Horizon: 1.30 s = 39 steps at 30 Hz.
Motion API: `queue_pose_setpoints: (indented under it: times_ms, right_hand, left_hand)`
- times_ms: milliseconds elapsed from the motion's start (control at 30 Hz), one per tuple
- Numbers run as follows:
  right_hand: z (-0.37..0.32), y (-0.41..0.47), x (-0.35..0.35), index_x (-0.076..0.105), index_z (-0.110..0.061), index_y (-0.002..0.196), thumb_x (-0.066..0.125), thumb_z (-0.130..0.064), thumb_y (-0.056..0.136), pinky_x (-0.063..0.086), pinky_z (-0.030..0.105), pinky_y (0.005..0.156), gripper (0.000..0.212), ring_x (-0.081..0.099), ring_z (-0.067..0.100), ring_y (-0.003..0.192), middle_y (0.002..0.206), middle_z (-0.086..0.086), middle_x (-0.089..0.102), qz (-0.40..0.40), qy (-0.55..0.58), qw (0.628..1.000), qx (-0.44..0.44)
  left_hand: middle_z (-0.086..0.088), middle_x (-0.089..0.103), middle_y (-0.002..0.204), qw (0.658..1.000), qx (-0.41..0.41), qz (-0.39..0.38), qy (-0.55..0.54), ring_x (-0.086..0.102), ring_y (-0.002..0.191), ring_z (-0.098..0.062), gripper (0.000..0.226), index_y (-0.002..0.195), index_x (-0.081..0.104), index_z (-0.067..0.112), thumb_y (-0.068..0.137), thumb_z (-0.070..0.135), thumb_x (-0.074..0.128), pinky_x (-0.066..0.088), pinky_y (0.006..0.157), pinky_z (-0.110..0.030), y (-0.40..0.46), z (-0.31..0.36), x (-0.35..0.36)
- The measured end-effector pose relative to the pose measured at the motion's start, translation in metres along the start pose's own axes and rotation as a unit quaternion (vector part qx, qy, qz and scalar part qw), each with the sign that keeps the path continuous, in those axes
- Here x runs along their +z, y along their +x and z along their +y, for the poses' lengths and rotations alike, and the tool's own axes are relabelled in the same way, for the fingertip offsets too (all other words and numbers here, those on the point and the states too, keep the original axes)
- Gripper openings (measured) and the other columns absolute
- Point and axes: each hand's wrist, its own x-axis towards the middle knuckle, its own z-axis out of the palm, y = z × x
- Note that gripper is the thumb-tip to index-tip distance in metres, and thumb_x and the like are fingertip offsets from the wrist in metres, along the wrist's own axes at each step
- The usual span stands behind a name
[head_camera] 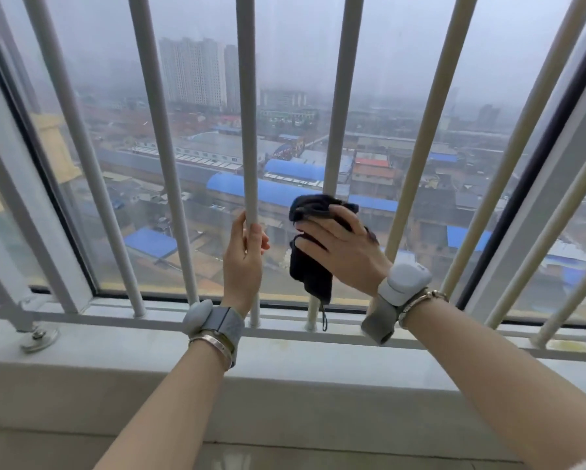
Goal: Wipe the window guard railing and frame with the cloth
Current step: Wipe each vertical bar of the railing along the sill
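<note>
Head view: cloth point(310, 266) under right hand point(339, 252), around railing bar point(339, 96).

Your right hand point(339, 245) presses a dark, crumpled cloth point(310, 266) around one white upright bar of the railing point(340, 106); its loose end hangs below your palm. Your left hand point(246, 256) grips the neighbouring bar. The pale frame point(61, 266) stands off to the left.
</note>
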Motion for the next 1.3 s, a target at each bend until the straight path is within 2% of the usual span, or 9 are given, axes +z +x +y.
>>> queue_pose_setpoints:
  times_ms: [100, 200, 300, 433, 633, 800, 967, 1167, 1300]
  right_hand:
    - [-0.004, -0.006, 0.014, 0.065, -0.018, 0.096, 0.052, -0.022, 0.091, 0.011, 0.046, 0.115, 0.014, 0.042, 0.025, 0.119, 0.121, 0.005, 0.062, -0.002, 0.039, 0.997, 0.071]
    - [-0.045, -0.033, 0.039, 0.058, -0.009, 0.1, 0.047, -0.026, 0.092, 0.031, 0.051, 0.103, 0.022, 0.045, 0.033, 0.114, 0.122, 0.012, 0.058, -0.071, 0.103, 0.988, 0.091]
    - [-0.092, -0.066, 0.054, 0.052, -0.01, 0.098, 0.048, -0.021, 0.09, 0.046, 0.036, 0.078, 0.014, 0.057, 0.027, 0.095, 0.099, 0.007, 0.061, -0.147, 0.137, 0.975, 0.098]
    - [-0.128, -0.085, 0.049, 0.052, -0.018, 0.104, 0.037, -0.021, 0.092, 0.026, 0.022, 0.056, 0.019, 0.049, 0.022, 0.062, 0.079, 0.002, 0.056, -0.186, 0.257, 0.924, 0.215]
    - [-0.095, -0.082, 0.022, 0.066, -0.011, 0.091, 0.04, 0.005, 0.072, 0.032, 0.024, 0.043, 0.036, 0.053, 0.024, 0.057, 0.075, 0.004, 0.061, -0.15, 0.265, 0.95, 0.071]
    - [-0.054, -0.051, 0.004, 0.059, -0.013, 0.122, 0.054, 0.001, 0.082, 0.051, 0.038, 0.067, 0.044, 0.054, 0.029, 0.093, 0.113, 0.013, 0.057, -0.036, 0.202, 0.962, 0.181]
    - [-0.078, -0.073, 0.04, 0.052, -0.035, 0.125, 0.043, -0.05, 0.095, 0.042, 0.031, 0.102, 0.036, 0.051, 0.01, 0.121, 0.134, -0.004, 0.054, -0.113, 0.217, 0.947, 0.21]
    - [-0.142, -0.102, 0.048, 0.069, -0.009, 0.073, 0.064, 0.014, 0.063, 0.043, 0.023, 0.059, 0.026, 0.057, 0.019, 0.053, 0.062, 0.002, 0.062, -0.19, 0.316, 0.89, 0.267]
    - [-0.118, -0.085, 0.016, 0.065, -0.005, 0.082, 0.058, 0.019, 0.068, 0.048, 0.022, 0.067, 0.029, 0.055, 0.018, 0.072, 0.078, 0.008, 0.065, -0.135, 0.46, 0.823, 0.305]
  left_hand:
    - [0.003, 0.054, 0.075, 1.0, 0.006, 0.001, -0.007, 0.055, 0.072, -0.008, 0.024, 0.122, 0.043, 0.029, 0.1, 0.025, 0.036, 0.047, 0.074, -0.022, -0.002, -0.001, 0.001]
    - [0.003, 0.053, 0.076, 1.0, 0.009, -0.006, -0.014, 0.056, 0.071, -0.007, 0.03, 0.129, 0.04, 0.028, 0.099, 0.026, 0.036, 0.05, 0.074, -0.023, 0.001, -0.007, 0.0]
    - [0.004, 0.048, 0.072, 0.999, 0.01, -0.019, -0.029, 0.05, 0.062, -0.006, 0.031, 0.13, 0.038, 0.024, 0.099, 0.023, 0.034, 0.048, 0.064, -0.019, 0.003, -0.011, 0.001]
    - [0.006, 0.047, 0.071, 0.998, 0.022, -0.026, -0.047, 0.044, 0.058, -0.004, 0.027, 0.12, 0.038, 0.036, 0.1, 0.018, 0.033, 0.044, 0.06, -0.016, 0.003, -0.008, 0.001]
    - [0.007, 0.046, 0.072, 0.999, 0.012, -0.023, -0.036, 0.043, 0.059, -0.004, 0.026, 0.123, 0.037, 0.035, 0.1, 0.022, 0.033, 0.043, 0.062, -0.02, 0.002, -0.008, 0.0]
    - [0.008, 0.042, 0.07, 1.0, 0.01, -0.007, -0.02, 0.041, 0.058, -0.006, 0.031, 0.131, 0.036, 0.022, 0.101, 0.027, 0.032, 0.04, 0.059, -0.021, 0.002, -0.014, 0.005]
    - [0.007, 0.043, 0.072, 1.0, 0.018, -0.021, -0.013, 0.042, 0.059, -0.009, 0.031, 0.131, 0.035, 0.025, 0.101, 0.027, 0.032, 0.042, 0.062, -0.025, 0.003, -0.016, 0.001]
    - [0.005, 0.056, 0.098, 0.998, 0.019, -0.026, 0.057, 0.058, 0.082, -0.006, 0.037, 0.138, 0.032, 0.023, 0.1, 0.023, 0.034, 0.051, 0.079, -0.025, -0.003, -0.013, -0.003]
    - [0.006, 0.041, 0.121, 0.989, 0.054, 0.069, 0.119, 0.046, 0.115, -0.016, 0.037, 0.129, 0.042, 0.031, 0.096, 0.016, 0.042, 0.039, 0.098, -0.026, -0.048, -0.016, -0.005]
